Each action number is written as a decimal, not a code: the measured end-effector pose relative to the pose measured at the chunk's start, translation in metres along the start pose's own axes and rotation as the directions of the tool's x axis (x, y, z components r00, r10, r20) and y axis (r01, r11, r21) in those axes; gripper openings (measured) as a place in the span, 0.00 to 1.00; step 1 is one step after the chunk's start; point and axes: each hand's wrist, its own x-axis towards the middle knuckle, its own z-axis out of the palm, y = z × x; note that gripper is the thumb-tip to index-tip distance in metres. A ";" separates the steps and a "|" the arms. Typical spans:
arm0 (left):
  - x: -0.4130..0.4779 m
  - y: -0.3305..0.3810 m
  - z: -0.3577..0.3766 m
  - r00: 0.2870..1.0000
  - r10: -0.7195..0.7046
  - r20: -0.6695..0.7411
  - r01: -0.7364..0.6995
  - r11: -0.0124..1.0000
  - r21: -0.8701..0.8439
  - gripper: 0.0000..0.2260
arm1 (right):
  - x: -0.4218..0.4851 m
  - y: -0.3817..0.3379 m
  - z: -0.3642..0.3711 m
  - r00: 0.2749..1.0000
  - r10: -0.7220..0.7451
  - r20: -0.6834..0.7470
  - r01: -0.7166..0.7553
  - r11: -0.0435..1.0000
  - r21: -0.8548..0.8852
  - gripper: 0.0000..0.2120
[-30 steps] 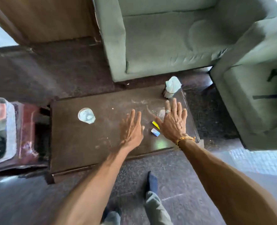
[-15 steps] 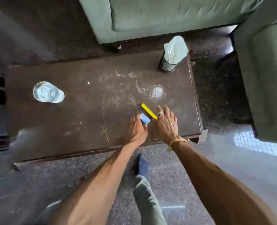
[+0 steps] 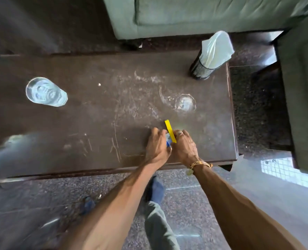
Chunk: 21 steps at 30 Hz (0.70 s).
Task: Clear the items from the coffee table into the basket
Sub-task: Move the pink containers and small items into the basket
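Near the desk's front edge, toward its right corner, your hands work knuckle to knuckle. Your left hand curls its fingers round a small blue and white piece. Your right hand pinches the near end of a yellow strip, whose far end pokes out past your fingers. Both pieces look thin, so a fingertip grip may slip, and your crowded hands may nudge each other's piece loose. Just beyond sits a small clear glass, which a forward lunge could knock over. A drinking glass stands by the left edge, and a mesh holder of tissue at the far right corner. The basket is out of view, so you must turn to find it with your hands full
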 end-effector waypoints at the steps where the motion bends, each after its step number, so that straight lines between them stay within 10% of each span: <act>1: -0.002 -0.003 -0.002 1.000 0.004 0.000 -0.004 0.999 -0.046 0.20 | -0.002 -0.002 0.001 1.000 0.022 0.006 -0.023 0.999 0.035 0.13; 10: -0.054 -0.030 -0.067 0.994 -0.108 -0.019 0.103 0.980 -0.168 0.25 | -0.062 -0.070 -0.006 0.992 0.097 0.084 -0.114 0.966 0.233 0.03; 21: -0.163 -0.082 -0.309 0.914 -0.258 -0.311 0.144 0.927 -0.347 0.23 | -0.167 -0.317 -0.019 0.965 -0.239 0.109 0.223 0.965 0.138 0.11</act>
